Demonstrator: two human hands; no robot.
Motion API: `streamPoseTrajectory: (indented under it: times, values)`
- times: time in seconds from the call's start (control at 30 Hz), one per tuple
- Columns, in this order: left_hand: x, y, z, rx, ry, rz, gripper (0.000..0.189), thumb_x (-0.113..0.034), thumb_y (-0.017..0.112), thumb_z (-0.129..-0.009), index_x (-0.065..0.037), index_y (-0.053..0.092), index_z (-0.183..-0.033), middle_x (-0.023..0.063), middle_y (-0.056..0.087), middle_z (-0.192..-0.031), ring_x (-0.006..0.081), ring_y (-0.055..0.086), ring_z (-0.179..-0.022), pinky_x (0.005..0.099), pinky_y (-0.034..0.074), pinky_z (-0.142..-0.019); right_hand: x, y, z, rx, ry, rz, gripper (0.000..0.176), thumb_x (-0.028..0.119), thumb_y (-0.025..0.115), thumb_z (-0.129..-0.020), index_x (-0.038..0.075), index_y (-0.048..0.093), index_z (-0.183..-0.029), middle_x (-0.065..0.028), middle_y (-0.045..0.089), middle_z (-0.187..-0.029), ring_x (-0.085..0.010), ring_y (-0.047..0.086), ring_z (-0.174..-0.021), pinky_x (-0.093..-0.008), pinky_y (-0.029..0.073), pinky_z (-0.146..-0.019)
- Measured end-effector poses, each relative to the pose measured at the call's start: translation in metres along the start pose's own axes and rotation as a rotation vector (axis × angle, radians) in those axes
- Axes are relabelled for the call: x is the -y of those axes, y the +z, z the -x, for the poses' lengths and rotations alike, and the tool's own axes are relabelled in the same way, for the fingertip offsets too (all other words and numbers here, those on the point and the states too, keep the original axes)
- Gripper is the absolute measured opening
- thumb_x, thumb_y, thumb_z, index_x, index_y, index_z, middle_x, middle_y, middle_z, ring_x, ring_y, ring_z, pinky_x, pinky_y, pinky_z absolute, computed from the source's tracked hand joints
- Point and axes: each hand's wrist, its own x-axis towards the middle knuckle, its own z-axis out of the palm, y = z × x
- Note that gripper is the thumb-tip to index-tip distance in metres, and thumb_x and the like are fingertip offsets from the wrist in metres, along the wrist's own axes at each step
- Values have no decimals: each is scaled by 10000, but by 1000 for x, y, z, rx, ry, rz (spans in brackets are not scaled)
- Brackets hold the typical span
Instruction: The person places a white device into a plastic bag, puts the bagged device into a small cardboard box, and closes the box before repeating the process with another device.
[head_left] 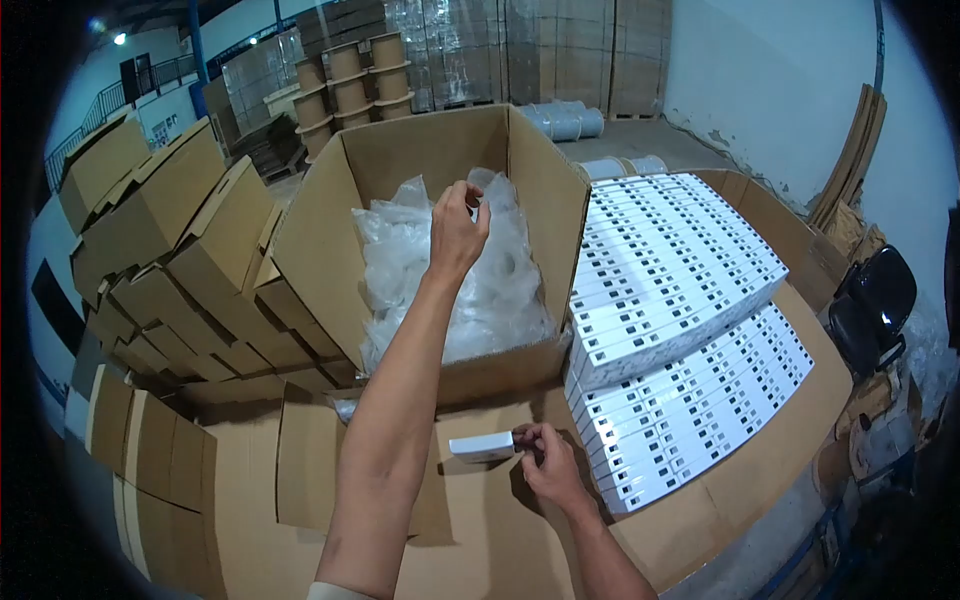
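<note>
My right hand (552, 468) grips a small white box (480, 446) by its right end, low over the cardboard-covered surface. The box lies lengthwise, pointing left, and its right end is dark and partly covered by my fingers. My left arm reaches forward, and my left hand (458, 232) hangs over the inside of a big open carton (420, 135). Its fingers are loosely bent, with the thumb apart from them. Right behind those fingers, clear plastic bags (400, 265) fill the carton in a crumpled heap.
White boxes (690, 260) with dark square marks stand in tightly packed rows on the right, in two tiers. Folded cardboard cartons (180, 290) pile up on the left. Wooden-coloured spools (348, 80) and wrapped pallets (540, 50) stand at the back. A black chair (885, 290) is far right.
</note>
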Motion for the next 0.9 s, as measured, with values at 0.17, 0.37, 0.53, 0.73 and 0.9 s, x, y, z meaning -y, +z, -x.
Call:
streamPoseTrajectory:
  times: [0.17, 0.37, 0.53, 0.73, 0.9]
  values:
    - [43, 42, -29, 92, -35, -217, 374, -127, 782, -842, 31, 669, -1161, 226, 721, -1105, 372, 701, -1027, 444, 539, -919, 5, -3, -1, 11, 27, -9, 284, -39, 563, -853, -21, 558, -1136, -191, 707, -1141, -336, 699, -1100, -421, 536, -981]
    - [57, 48, -46, 206, -236, -105, 391, -230, 823, -843, 0, 713, -1139, 185, 759, -1010, 297, 730, -930, 399, 548, -872, 7, -3, -3, 25, 61, -60, 284, -68, 548, -850, -32, 567, -1131, -190, 705, -1153, -288, 702, -1118, -393, 543, -983]
    - [67, 30, -65, 17, -238, 61, 330, -277, 812, -868, -6, 689, -1009, 118, 716, -866, 218, 666, -780, 370, 520, -764, 2, -1, -1, 21, 56, -54, 271, -68, 546, -851, -46, 549, -1121, -195, 690, -1182, -292, 698, -1119, -393, 540, -994]
    - [57, -1, -96, -251, -187, 237, 404, -363, 786, -899, -15, 593, -829, 93, 594, -701, 201, 559, -663, 401, 470, -654, 3, 0, 0, 8, 37, -95, 279, -60, 556, -853, -55, 533, -1131, -199, 695, -1163, -291, 701, -1115, -394, 550, -978]
    - [6, -31, -92, -390, -132, 584, 328, -312, 746, -977, -58, 618, -812, -13, 614, -744, 98, 513, -686, 297, 443, -648, 9, -1, -2, -13, 34, -42, 234, -69, 552, -848, -32, 543, -1079, -181, 710, -1128, -282, 722, -1073, -382, 561, -953]
